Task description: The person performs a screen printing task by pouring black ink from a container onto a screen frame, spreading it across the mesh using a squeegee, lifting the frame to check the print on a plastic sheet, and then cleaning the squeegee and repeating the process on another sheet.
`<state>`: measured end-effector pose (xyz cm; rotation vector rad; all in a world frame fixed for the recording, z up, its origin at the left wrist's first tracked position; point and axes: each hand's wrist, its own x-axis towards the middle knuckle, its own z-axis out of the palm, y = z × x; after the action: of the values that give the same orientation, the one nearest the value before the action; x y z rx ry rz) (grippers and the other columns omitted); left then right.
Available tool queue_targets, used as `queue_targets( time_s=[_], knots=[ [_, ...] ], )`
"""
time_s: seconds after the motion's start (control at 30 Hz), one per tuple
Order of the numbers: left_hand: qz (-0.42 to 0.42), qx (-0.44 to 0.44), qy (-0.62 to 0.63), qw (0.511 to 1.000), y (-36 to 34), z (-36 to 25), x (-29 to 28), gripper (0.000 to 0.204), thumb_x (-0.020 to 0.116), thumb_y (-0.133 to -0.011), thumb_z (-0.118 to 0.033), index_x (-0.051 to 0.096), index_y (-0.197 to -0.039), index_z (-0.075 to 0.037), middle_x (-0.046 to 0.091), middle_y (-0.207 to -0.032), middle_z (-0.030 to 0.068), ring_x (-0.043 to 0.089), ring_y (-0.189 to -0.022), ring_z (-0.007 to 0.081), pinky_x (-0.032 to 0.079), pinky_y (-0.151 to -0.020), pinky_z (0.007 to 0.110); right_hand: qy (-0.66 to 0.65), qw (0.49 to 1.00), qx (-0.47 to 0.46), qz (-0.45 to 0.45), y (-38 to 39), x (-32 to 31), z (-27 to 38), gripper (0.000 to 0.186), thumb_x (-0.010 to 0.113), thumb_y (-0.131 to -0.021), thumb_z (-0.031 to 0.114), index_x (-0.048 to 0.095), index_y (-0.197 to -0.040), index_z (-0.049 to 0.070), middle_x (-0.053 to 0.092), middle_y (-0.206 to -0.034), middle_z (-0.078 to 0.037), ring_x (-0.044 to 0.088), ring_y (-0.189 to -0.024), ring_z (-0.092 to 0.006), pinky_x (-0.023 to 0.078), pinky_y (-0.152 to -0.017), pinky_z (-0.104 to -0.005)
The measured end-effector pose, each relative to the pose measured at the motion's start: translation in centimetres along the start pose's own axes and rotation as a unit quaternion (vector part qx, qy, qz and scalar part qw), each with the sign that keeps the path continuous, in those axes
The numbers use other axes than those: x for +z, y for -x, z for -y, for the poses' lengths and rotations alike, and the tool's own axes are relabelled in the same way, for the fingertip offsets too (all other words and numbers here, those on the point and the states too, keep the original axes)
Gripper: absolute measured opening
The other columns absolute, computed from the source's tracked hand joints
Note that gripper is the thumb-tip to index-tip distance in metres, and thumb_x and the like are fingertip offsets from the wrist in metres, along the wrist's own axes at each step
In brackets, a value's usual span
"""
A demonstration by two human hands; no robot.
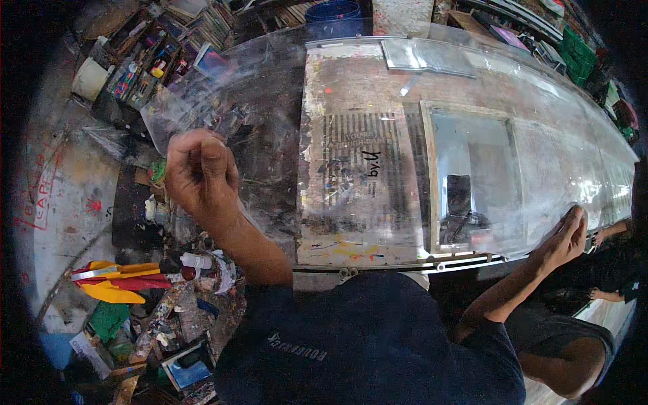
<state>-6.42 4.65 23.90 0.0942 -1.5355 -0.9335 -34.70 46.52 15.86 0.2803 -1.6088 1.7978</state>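
Observation:
A large clear plastic sheet (263,81) stretches across a paint-stained work board (337,243). My left hand (202,162) is closed on the sheet at the left, its fingers curled inward. My right hand (565,233) grips the sheet at the lower right, fingers pressed together. Through the sheet show a framed panel (428,175) and striped markings with dark lettering on the board. A small silvery rectangular piece (428,57) lies along the far edge.
Cluttered paint bottles (158,71), a white bucket (91,77) and a blue barrel (334,17) line the back. Yellow tools (111,283) and scraps lie at lower left. A green crate (577,57) is at back right. A co-worker's hands (601,293) show at the right edge.

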Motion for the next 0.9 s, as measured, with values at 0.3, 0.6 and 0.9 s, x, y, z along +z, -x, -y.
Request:
queue_targets(
  time_s=[0.3, 0.6, 0.9],
  knots=[
    [-0.012, -0.016, -0.016, 1.0, 0.3, 0.5, -0.2, 0.029, 0.074, -0.095, -0.03, 0.06, -0.095, -0.005, 0.054, -0.069, 0.0007, 0.042, -0.045, 0.0042, 0.025, -0.037, 0.021, 0.011, 1.0, 0.0, -0.011, -0.2, -0.3, -0.4, 0.027, 0.064, -0.102, 0.015, 0.065, -0.095, -0.011, 0.061, -0.086, -0.003, 0.052, -0.078, -0.0085, 0.045, -0.07, -0.0221],
    [0.0, -0.022, -0.005, 1.0, 0.7, 0.6, -0.4, 0.026, 0.073, -0.096, -0.028, 0.06, -0.096, -0.006, 0.054, -0.068, -0.0004, 0.041, -0.046, 0.0035, 0.024, -0.036, 0.02, 0.029, 0.999, -0.009, 0.024, 0.1, 0.0, 0.3, 0.025, 0.063, -0.102, 0.015, 0.063, -0.09, -0.007, 0.057, -0.082, 0.0, 0.048, -0.075, -0.0071, 0.041, -0.066, -0.0214],
    [-0.039, -0.079, -0.038, 0.995, 0.8, 0.1, 0.1, 0.019, 0.072, -0.096, -0.022, 0.062, -0.092, -0.006, 0.055, -0.069, -0.0016, 0.039, -0.047, 0.0026, 0.023, -0.039, 0.02, 0.035, 0.999, -0.007, 0.021, 1.0, 2.0, 1.4, 0.028, 0.061, -0.103, 0.016, 0.057, -0.08, 0.0, 0.047, -0.073, 0.006, 0.04, -0.067, -0.0044, 0.028, -0.058, -0.0213]
  ],
)
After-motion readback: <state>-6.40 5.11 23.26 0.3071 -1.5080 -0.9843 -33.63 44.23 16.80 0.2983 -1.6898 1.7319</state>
